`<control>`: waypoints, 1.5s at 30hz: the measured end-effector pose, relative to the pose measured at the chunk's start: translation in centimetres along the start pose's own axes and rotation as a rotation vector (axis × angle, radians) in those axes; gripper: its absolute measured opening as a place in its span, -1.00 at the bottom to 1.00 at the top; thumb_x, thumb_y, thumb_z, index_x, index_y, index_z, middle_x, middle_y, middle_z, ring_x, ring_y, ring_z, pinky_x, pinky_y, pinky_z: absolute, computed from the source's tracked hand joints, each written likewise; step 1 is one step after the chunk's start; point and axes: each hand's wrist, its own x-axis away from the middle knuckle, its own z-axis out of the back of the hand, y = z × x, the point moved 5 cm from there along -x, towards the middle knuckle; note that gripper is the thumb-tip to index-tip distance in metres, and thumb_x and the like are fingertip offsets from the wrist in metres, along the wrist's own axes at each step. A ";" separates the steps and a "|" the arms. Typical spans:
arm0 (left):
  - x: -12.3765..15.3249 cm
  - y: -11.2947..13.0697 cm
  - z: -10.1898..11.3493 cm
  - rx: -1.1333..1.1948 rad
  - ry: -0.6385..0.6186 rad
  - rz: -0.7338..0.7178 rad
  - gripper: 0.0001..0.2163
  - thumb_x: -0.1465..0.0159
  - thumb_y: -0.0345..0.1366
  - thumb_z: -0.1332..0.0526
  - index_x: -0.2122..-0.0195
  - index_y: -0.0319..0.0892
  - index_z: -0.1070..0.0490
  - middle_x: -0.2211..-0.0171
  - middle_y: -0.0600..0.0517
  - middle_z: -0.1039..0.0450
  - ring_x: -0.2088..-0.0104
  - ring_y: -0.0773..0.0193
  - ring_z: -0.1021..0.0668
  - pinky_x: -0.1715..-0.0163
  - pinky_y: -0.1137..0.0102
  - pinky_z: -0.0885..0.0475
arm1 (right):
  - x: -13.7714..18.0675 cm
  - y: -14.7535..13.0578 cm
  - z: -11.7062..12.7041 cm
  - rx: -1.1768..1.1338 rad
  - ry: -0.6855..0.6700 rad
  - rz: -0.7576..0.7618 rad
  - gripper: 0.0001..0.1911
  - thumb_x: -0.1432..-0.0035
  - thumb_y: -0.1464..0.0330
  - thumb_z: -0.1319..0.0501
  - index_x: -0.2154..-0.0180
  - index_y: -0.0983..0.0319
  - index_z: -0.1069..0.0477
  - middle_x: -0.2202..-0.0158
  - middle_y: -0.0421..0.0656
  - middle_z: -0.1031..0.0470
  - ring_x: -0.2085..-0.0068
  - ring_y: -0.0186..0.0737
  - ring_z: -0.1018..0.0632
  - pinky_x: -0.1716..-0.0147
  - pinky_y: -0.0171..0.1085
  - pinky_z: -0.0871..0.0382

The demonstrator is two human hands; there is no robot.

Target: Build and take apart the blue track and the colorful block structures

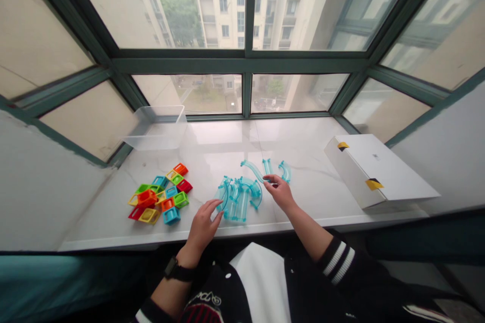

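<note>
My right hand (279,192) pinches the near end of a wavy, clear blue track piece (252,167) between thumb and fingers. Close to it lie a short straight track piece (267,166) and a curved track piece (286,171). A pile of similar clear blue track pieces (238,202) sits between my hands near the sill's front edge. At the pile's left side, my left hand (205,219) has its thumb and fingers apart, with the fingertips right by the pieces; whether they touch is unclear.
Left of the pile is a heap of coloured plastic blocks (147,198). Behind it stands a clear plastic bin (159,141). A white box (382,171) with yellow-black tabs occupies the right side of the marble sill (303,141). Green window frames (242,65) bound the back.
</note>
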 end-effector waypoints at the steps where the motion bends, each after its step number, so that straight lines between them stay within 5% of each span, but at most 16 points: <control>1: 0.0 0.0 -0.1 -0.003 0.000 -0.004 -0.73 -0.42 -0.22 -0.21 -0.11 -0.06 -0.53 -0.08 -0.07 -0.60 -0.09 0.05 -0.63 -0.16 0.10 -0.54 | 0.0 0.2 0.3 -0.026 0.002 -0.011 -0.66 -0.18 0.08 -0.33 0.10 0.12 -0.61 0.04 -0.08 -0.68 0.10 -0.05 -0.64 0.10 -0.11 -0.51; 7: 0.2 -0.3 -0.7 -0.010 -0.033 -0.030 -0.73 -0.41 -0.25 -0.21 -0.11 -0.03 -0.53 -0.10 -0.07 -0.60 -0.11 0.04 -0.61 -0.17 0.07 -0.53 | 0.5 1.8 2.2 -0.188 0.020 -0.086 -0.60 -0.10 0.04 -0.40 0.10 0.12 -0.60 0.02 -0.05 -0.68 0.00 0.03 -0.62 0.01 -0.04 -0.47; 21: -0.1 -0.2 -2.2 -0.135 -0.097 -0.110 -0.77 -0.40 -0.32 -0.20 -0.02 -0.02 -0.58 -0.14 -0.06 -0.59 -0.07 0.01 -0.61 -0.12 0.03 -0.54 | 3.5 4.3 2.3 -0.669 -0.022 -0.409 -0.53 0.08 0.04 -0.55 0.15 0.10 -0.64 0.08 -0.08 -0.69 0.16 -0.10 -0.59 0.26 -0.20 -0.40; 29: -0.4 0.2 -1.3 -0.122 -0.003 -0.085 -0.78 -0.40 -0.24 -0.23 -0.02 -0.03 -0.58 -0.13 -0.11 -0.55 -0.08 -0.04 -0.59 -0.13 -0.02 -0.51 | 3.9 5.3 3.0 -0.776 -0.006 -0.449 -0.56 0.10 0.10 -0.60 0.17 0.09 -0.65 0.09 -0.11 -0.70 0.21 -0.16 -0.60 0.28 -0.22 -0.42; 34: -0.3 0.1 -0.2 -0.067 0.164 -0.036 -0.75 -0.45 -0.24 -0.16 -0.10 -0.08 -0.51 -0.08 -0.13 -0.54 -0.11 -0.02 -0.56 -0.17 -0.02 -0.46 | 3.6 5.2 3.9 -0.813 0.010 -0.428 -0.57 0.07 0.10 -0.59 0.15 0.08 -0.65 0.07 -0.12 -0.70 0.23 -0.19 -0.59 0.30 -0.24 -0.45; 41: 1.4 -3.5 -1.7 -0.069 0.303 0.032 -0.66 -0.47 -0.20 -0.13 -0.22 -0.13 -0.36 -0.14 -0.19 -0.47 -0.21 -0.05 -0.48 -0.26 -0.07 -0.37 | 2.1 6.2 8.6 -0.768 0.226 -0.337 -0.51 0.08 0.07 -0.58 0.10 0.02 -0.59 0.08 -0.19 -0.67 0.22 -0.21 -0.57 0.31 -0.27 -0.44; 45: 2.1 -5.4 -3.0 -0.078 0.333 0.077 -0.61 -0.49 -0.18 -0.08 -0.29 -0.17 -0.28 -0.20 -0.24 -0.41 -0.27 -0.06 -0.42 -0.30 -0.09 -0.34 | 0.8 8.2 13.2 -0.472 0.437 -0.281 -0.45 0.04 0.01 -0.50 0.04 0.08 -0.55 0.03 -0.10 -0.63 0.12 -0.10 -0.58 0.26 -0.22 -0.44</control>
